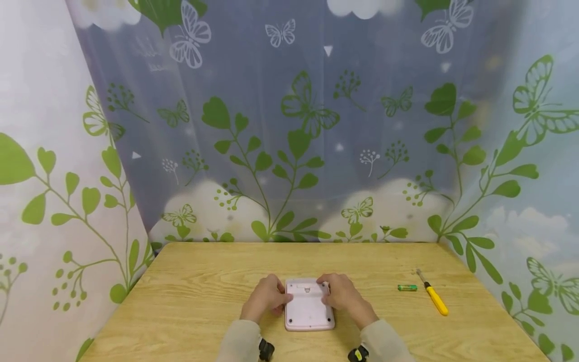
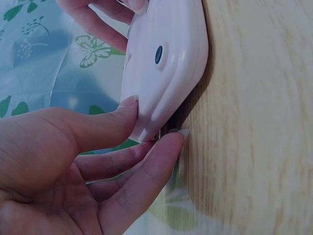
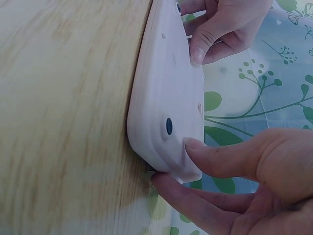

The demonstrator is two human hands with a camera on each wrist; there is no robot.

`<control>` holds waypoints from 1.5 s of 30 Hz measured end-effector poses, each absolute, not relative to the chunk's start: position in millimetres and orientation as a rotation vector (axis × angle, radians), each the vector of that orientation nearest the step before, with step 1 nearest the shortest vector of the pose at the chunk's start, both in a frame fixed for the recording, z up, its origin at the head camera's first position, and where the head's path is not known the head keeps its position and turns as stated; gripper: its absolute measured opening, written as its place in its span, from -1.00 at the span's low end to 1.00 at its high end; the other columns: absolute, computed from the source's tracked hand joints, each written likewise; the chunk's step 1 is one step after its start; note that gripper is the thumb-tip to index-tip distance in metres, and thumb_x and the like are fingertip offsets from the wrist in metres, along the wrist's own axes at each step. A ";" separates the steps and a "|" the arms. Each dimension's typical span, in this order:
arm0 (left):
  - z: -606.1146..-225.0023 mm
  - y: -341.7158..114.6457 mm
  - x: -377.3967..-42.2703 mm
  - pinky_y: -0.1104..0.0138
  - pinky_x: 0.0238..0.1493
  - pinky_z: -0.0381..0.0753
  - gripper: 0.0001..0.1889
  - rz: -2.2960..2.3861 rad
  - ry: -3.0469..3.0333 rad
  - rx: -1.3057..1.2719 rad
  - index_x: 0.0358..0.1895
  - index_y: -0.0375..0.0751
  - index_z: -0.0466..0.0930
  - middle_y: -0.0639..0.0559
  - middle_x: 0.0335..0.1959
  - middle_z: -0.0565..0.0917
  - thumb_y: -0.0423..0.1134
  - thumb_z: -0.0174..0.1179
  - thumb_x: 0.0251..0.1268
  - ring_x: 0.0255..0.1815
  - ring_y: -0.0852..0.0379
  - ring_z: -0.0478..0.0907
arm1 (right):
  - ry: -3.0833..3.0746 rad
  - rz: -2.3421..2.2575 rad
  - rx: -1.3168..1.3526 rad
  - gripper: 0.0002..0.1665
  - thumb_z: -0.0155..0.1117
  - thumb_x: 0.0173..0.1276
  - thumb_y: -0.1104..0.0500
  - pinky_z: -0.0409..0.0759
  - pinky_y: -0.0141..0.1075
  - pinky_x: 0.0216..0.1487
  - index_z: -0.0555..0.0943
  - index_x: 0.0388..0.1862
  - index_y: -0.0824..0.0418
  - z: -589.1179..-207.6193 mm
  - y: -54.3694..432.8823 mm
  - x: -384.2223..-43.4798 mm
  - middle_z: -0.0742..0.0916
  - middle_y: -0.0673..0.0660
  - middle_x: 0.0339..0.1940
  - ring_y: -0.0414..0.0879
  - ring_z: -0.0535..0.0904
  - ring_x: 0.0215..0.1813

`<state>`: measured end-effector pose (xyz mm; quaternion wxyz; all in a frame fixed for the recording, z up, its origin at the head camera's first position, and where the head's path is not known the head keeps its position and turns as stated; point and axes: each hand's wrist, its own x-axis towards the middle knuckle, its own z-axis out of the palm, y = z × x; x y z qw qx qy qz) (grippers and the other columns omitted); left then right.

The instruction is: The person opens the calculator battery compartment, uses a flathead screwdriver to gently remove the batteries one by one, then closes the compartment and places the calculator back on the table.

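A pale pink calculator (image 1: 310, 309) lies with its underside up, showing dark round feet near its corners. Close to its far edge is a recess with a small slot; whether a cover sits there I cannot tell. My left hand (image 1: 269, 295) grips the left edge, its thumb (image 2: 115, 120) on the underside and fingertips below the rim. On the opposite edge my right hand (image 1: 344, 294) pinches the casing, thumb (image 3: 220, 157) on top and a finger under the rim. In both wrist views the calculator's body (image 2: 164, 58) stays close to the tabletop.
To the right on the wooden table (image 1: 203, 301) lie a green battery (image 1: 407, 288) and a screwdriver (image 1: 436, 299) with a yellow handle. Small bits sit near the screwdriver's tip. A patterned curtain (image 1: 271, 151) hangs behind the table and at both sides.
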<state>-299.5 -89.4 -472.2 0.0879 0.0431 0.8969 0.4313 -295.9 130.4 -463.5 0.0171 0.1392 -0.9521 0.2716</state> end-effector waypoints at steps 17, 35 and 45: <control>-469.7 -86.7 -297.6 0.26 -0.50 0.76 -0.71 1.252 2.658 0.106 -0.13 -0.44 0.52 -0.14 -0.44 0.62 -0.34 0.43 0.29 -0.53 0.04 0.68 | -2.955 0.862 0.409 -0.57 0.54 0.17 0.41 0.64 -0.14 -0.19 0.73 0.05 0.25 -467.6 130.7 -297.4 0.74 0.19 -0.19 -0.03 0.55 -0.17; -463.9 -87.8 -299.0 0.27 -0.51 0.77 -0.76 1.221 2.640 0.135 -0.37 -0.33 0.53 -0.15 -0.54 0.68 -0.29 0.41 0.33 -0.58 0.08 0.67 | -2.961 0.854 0.400 -0.55 0.54 0.18 0.40 0.65 -0.16 -0.21 0.72 0.08 0.26 -464.3 130.8 -299.5 0.76 0.20 -0.15 -0.05 0.56 -0.18; -468.0 -90.1 -298.3 0.26 -0.55 0.74 -0.73 1.210 2.584 0.242 -0.36 -0.32 0.57 -0.08 -0.56 0.65 -0.19 0.40 0.35 -0.61 0.09 0.64 | -2.951 0.890 0.454 -0.55 0.52 0.20 0.38 0.61 -0.19 -0.27 0.69 0.10 0.32 -467.0 131.1 -297.6 0.76 0.21 -0.20 -0.05 0.54 -0.23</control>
